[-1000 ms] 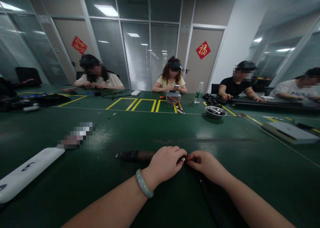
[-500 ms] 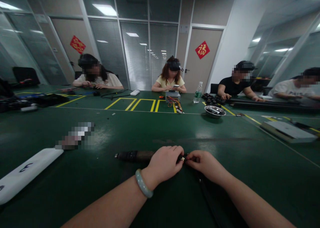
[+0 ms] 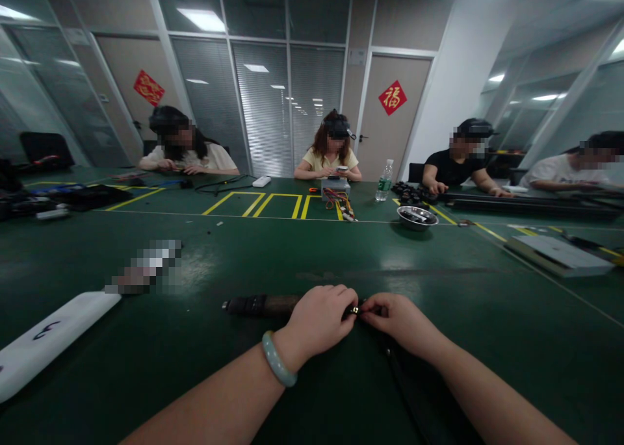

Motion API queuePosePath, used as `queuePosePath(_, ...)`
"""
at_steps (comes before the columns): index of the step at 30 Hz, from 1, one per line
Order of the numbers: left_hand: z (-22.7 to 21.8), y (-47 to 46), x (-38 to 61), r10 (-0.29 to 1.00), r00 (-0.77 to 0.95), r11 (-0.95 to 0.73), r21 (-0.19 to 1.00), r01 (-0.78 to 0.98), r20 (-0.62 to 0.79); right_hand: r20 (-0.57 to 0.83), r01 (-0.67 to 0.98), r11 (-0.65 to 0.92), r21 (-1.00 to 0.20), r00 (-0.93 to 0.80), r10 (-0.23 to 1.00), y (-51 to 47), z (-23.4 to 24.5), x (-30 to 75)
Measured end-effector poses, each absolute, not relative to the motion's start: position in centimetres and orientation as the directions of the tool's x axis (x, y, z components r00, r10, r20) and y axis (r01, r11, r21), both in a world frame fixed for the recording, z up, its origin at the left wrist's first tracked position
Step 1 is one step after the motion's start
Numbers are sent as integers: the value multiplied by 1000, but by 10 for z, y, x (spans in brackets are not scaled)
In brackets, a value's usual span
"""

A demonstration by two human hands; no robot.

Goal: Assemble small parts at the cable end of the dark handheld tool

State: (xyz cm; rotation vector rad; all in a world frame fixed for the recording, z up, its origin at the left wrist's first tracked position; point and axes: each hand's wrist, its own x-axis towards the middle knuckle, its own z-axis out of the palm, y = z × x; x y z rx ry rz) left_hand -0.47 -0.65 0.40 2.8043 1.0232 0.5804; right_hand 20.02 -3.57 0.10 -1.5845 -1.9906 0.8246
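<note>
A dark cylindrical tool, which looks like an electric screwdriver [image 3: 277,305], lies crosswise on the green table with its narrow metal tip to the left. Wrapped over its right end is my left hand [image 3: 325,318], closed, with a pale green bangle on the wrist. A small brass-coloured metal piece [image 3: 355,310] shows just beyond those fingers. My right hand [image 3: 402,318] is closed in a pinch right beside that piece; what its fingertips hold is hidden. Below it, a dark cord or strap [image 3: 402,386] runs toward the near edge of the view.
A long white case marked 3 [image 3: 58,341] lies at left. Farther off are a metal bowl [image 3: 418,217] with dark parts, a water bottle [image 3: 383,185], a metal box with coloured wires [image 3: 335,189] and a flat grey box [image 3: 560,255]. Several people sit across the table.
The view has shifted very slightly. Both hands keep the same hold at the tool's right end, with no clear movement.
</note>
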Motion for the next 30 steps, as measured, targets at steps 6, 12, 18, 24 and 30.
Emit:
queuePosePath(6,5,-7,-4,637,707,-770,223,598,306,-11,691,161,-705,-237,971,-36,1,199)
queuePosePath(12,3,-6,-3,665,680,-746,229,625,309,-27,667,160,-728,-261,965,-34,-4,201)
queuePosePath(18,5,-6,-4,620,723,-784,207,586,304,-15,679,168,-715,-255,967,-32,-7,203)
queuePosePath(24,3,-7,-3,672,674,-739,225,635,306,-29,691,146,-708,-235,972,-33,-6,203)
queuePosePath(30,3,-6,-5,629,707,-777,234,584,323,-41,692,143,-708,-243,969,-35,0,200)
